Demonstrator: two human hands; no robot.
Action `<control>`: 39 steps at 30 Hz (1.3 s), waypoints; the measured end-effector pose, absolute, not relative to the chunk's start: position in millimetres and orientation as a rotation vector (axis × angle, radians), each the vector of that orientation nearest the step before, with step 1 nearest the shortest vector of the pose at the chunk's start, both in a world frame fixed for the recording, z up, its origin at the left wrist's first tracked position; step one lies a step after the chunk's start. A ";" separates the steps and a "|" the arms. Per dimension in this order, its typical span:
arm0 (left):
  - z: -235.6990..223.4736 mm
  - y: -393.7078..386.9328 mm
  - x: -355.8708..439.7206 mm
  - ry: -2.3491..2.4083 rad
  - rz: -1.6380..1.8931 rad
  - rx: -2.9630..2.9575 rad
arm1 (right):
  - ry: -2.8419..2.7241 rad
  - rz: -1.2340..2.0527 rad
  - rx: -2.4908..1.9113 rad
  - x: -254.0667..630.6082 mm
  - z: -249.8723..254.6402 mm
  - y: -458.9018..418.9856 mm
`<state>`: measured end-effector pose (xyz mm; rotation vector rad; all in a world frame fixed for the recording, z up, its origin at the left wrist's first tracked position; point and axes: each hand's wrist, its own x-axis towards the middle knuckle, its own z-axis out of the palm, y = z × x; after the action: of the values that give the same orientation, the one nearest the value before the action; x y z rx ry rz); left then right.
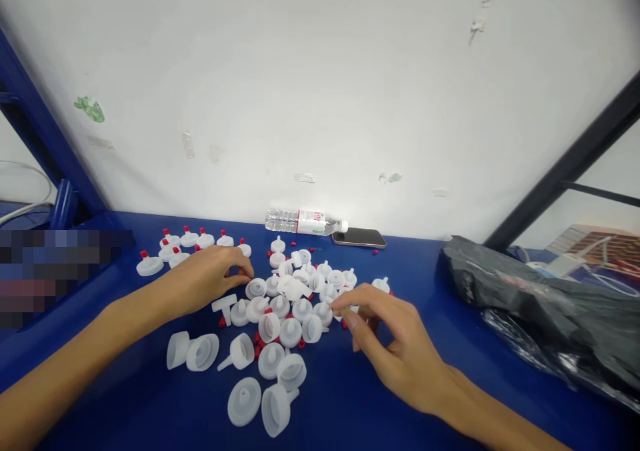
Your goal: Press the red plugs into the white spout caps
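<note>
On the blue tabletop lies a loose pile of white plastic nozzle caps [291, 333], some upright and some on their sides. My left hand [207, 277] is at the pile's left edge, its fingers curled together beside an upturned cap [256, 289]. Whatever its fingertips may hold is hidden. At the right side of the pile, my right hand [400, 344] has thumb and forefinger pinched at a white nozzle cap [323, 313]. Small red tip caps [259, 344] are scattered among the white pieces. Behind my left hand stand several nozzle caps with red tips [149, 264].
A clear plastic bottle [305, 222] lies along the wall, next to a dark phone [359, 238]. Black plastic bags [525, 304] cover the right side. Blue frame posts [45, 117] rise at the left, and a dark post [565, 164] stands at the right.
</note>
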<state>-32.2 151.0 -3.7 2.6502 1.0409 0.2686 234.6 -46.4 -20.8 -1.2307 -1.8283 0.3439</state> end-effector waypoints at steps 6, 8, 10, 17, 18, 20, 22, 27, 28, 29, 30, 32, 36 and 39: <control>-3.4 147.7 -30.4 1.101 0.277 2.658 | -1.848 0.331 -1.223 235.1 -20.5 -45.8; 0.4 145.4 -30.6 1.133 0.282 2.644 | -1.847 0.323 -1.220 235.6 -20.4 -45.5; 6.3 143.1 -31.4 1.137 0.289 2.620 | -1.851 0.314 -1.221 235.9 -20.6 -45.7; 26.8 144.4 -45.3 1.046 0.161 2.452 | -1.877 0.301 -1.213 234.6 -19.1 -46.7; 29.2 145.5 -48.1 1.022 0.117 2.425 | -1.882 0.299 -1.210 234.4 -18.8 -46.6; 33.7 147.3 -53.3 0.983 0.047 2.369 | -1.892 0.293 -1.210 234.3 -18.7 -46.3; 37.8 148.4 -58.0 0.958 0.000 2.312 | -1.899 0.293 -1.212 234.6 -19.4 -46.0; 41.8 147.6 -63.9 0.960 -0.057 2.195 | -1.910 0.291 -1.199 235.2 -20.4 -45.8; 41.1 146.8 -63.7 0.964 -0.072 2.169 | -1.914 0.287 -1.200 235.2 -20.2 -45.8; 40.2 146.0 -63.1 0.966 -0.085 2.144 | -1.918 0.281 -1.202 235.1 -19.9 -45.7; 39.1 145.0 -62.5 0.965 -0.091 2.121 | -1.922 0.277 -1.203 235.0 -19.5 -45.6; 37.0 143.2 -61.3 0.951 -0.091 2.086 | -1.931 0.273 -1.202 234.9 -18.9 -45.2; 36.1 142.9 -61.5 0.928 -0.071 2.043 | -1.947 0.267 -1.194 234.9 -18.9 -44.4; 37.3 145.6 -63.6 0.925 -0.057 2.023 | -1.951 0.266 -1.198 234.7 -19.5 -44.4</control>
<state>-63.6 145.6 37.3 2.0227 0.9245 -0.0567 234.7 -44.4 -19.5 -1.1980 -1.9510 0.2657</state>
